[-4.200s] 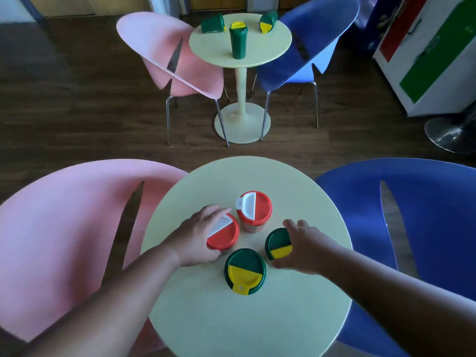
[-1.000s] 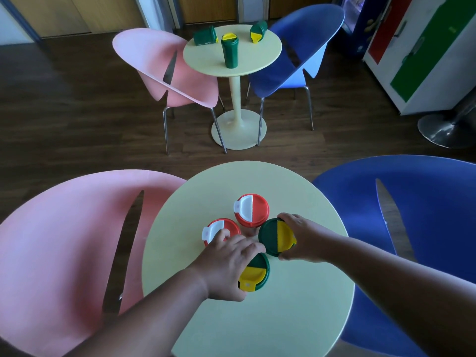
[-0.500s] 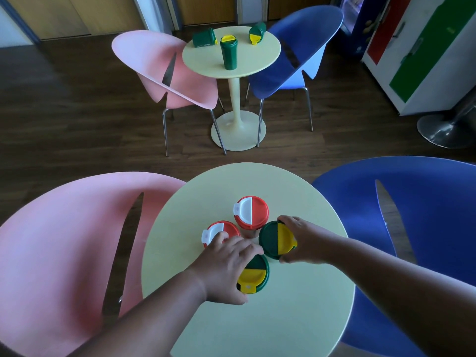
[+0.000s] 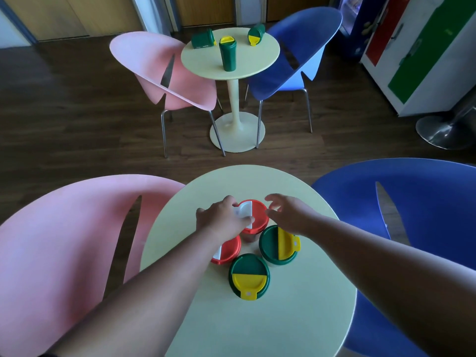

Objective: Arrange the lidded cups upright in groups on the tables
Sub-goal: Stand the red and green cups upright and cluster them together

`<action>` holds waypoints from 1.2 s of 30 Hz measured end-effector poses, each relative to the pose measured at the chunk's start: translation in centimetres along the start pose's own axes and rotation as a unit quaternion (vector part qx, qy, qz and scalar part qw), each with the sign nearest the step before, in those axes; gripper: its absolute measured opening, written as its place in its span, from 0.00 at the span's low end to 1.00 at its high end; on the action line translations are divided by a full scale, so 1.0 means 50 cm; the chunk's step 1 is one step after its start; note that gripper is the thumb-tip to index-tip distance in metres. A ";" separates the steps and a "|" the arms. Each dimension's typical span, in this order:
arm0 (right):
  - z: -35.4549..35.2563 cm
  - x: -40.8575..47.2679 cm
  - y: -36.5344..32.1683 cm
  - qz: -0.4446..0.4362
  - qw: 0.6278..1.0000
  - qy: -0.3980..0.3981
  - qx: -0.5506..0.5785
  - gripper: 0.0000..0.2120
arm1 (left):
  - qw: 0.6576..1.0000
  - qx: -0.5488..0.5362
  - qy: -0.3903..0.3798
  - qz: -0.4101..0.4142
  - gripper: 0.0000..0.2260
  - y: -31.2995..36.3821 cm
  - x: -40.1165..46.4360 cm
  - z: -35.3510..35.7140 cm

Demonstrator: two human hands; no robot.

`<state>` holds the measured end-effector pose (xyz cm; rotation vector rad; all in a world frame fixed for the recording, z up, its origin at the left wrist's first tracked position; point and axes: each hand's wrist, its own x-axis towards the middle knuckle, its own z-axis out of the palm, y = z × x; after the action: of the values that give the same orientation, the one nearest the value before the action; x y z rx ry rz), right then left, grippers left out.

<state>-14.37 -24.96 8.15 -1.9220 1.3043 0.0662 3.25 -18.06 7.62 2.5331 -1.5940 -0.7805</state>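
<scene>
Four lidded cups stand upright in a cluster on the near round table [image 4: 296, 318]. The far red-lidded cup [image 4: 257, 216] has my left hand [image 4: 221, 219] gripping its left side, thumb on the white flap. My right hand [image 4: 289, 212] hovers at its right rim with fingers spread, holding nothing. A second red-lidded cup [image 4: 229, 251] is partly hidden under my left forearm. Two green cups with yellow flaps stand at the right [image 4: 277, 244] and the front [image 4: 248, 275]. On the far table [image 4: 257, 60] one green cup [image 4: 228, 56] is upright and two lie on their sides [image 4: 203, 39] [image 4: 256, 33].
A pink chair [image 4: 64, 240] stands left of the near table and a blue chair [image 4: 412, 202] right of it. The far table has its own pink chair [image 4: 154, 70] and blue chair [image 4: 296, 55]. A coloured cabinet [image 4: 425, 47] stands at the right on the dark wood floor.
My left hand has left the front green cup and moved up onto the far red-lidded cup. My right hand has let go of the right green cup and moved to the red lid's right rim.
</scene>
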 end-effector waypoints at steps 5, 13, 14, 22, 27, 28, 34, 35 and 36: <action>0.009 0.025 -0.016 0.011 1.000 -0.008 -0.005 0.18 | 1.000 0.003 0.006 0.029 0.22 0.012 0.011 0.004; 0.025 0.009 -0.002 0.039 0.999 -0.012 -0.008 0.18 | 0.982 -0.028 -0.070 0.174 0.23 0.004 0.053 -0.021; 0.027 0.007 -0.001 0.039 0.999 -0.015 -0.007 0.19 | 0.980 -0.033 -0.075 0.182 0.24 0.005 0.058 -0.023; 0.037 -0.005 -0.005 0.041 0.999 -0.010 -0.003 0.23 | 0.973 -0.077 -0.095 0.198 0.26 -0.002 0.060 -0.026; 0.037 -0.008 -0.001 0.036 0.999 -0.017 0.002 0.24 | 0.973 -0.082 -0.071 0.203 0.24 -0.017 0.054 -0.021; 0.036 -0.009 -0.001 0.034 0.999 -0.018 0.003 0.24 | 0.974 -0.085 -0.064 0.202 0.24 -0.021 0.053 -0.019; 0.036 -0.009 -0.004 0.023 1.000 -0.018 -0.002 0.23 | 0.973 -0.094 -0.055 0.201 0.23 -0.032 0.051 -0.016; 0.037 -0.009 -0.005 0.022 1.000 -0.016 -0.005 0.23 | 0.973 -0.096 -0.055 0.202 0.23 -0.032 0.052 -0.016; 0.037 -0.009 -0.007 0.023 1.000 -0.015 -0.006 0.23 | 0.972 -0.100 -0.054 0.204 0.23 -0.033 0.052 -0.015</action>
<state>-13.59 -23.42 7.30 -1.8946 1.3299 0.1264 5.86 -19.70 6.76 1.9625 -1.8709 -0.9780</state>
